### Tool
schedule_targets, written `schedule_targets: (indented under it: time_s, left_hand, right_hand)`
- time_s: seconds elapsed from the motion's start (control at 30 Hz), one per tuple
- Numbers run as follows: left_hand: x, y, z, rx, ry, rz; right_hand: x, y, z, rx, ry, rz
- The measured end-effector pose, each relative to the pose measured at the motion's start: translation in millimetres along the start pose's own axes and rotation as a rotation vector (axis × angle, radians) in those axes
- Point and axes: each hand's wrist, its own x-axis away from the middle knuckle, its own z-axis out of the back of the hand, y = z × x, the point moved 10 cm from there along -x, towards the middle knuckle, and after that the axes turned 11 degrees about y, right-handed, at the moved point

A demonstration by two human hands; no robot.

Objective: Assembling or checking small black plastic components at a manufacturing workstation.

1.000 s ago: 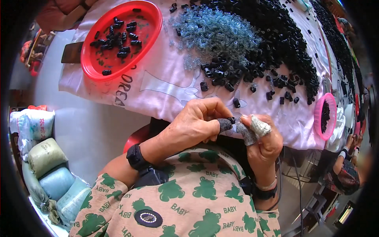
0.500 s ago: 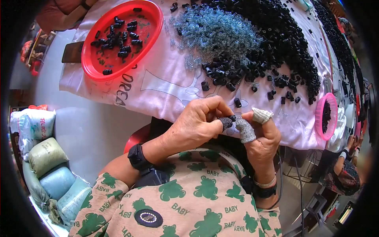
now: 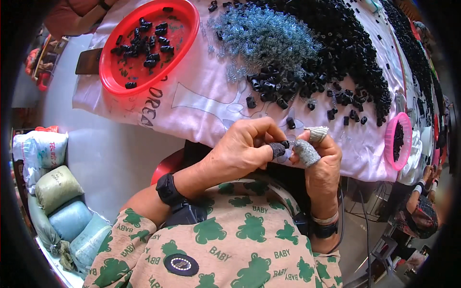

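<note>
Above the near edge of the cloth-covered table, my left hand [image 3: 247, 144] pinches a small black plastic part [image 3: 285, 144], a dark cover on its thumb. Close beside it is my right hand [image 3: 322, 156], closed, with a grey cover on the thumb and a whitish one on the index finger. Its fingertips meet near the black part; a thin pale bit shows there, too small to make out. One loose black plastic piece [image 3: 291, 123] lies just beyond my hands. Farther off are a heap of small metal springs [image 3: 269, 41] and a large pile of black pieces [image 3: 355, 62].
A red round tray [image 3: 109, 79] with several black parts stands at the far left. At the right edge sits a pink basket [image 3: 406, 144] with dark bits in it. Filled sacks [image 3: 60, 189] lie on the left. Another person's arm [image 3: 86, 19] shows at upper left.
My right hand has turned a little, its covered thumb and index finger shifting up and closer together. My left hand stays almost in place with the black part.
</note>
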Motion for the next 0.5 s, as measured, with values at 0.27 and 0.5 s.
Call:
schedule_targets:
  time_s: [0.27, 0.5]
  left_hand:
    - [0, 2, 0, -0.058, -0.002, -0.046]
    - [2, 5, 1, -0.014, 0.003, -0.042]
  right_hand:
    - [3, -9, -4, 0.125, -0.009, 0.116]
    - [8, -14, -8, 0.137, -0.068, 0.178]
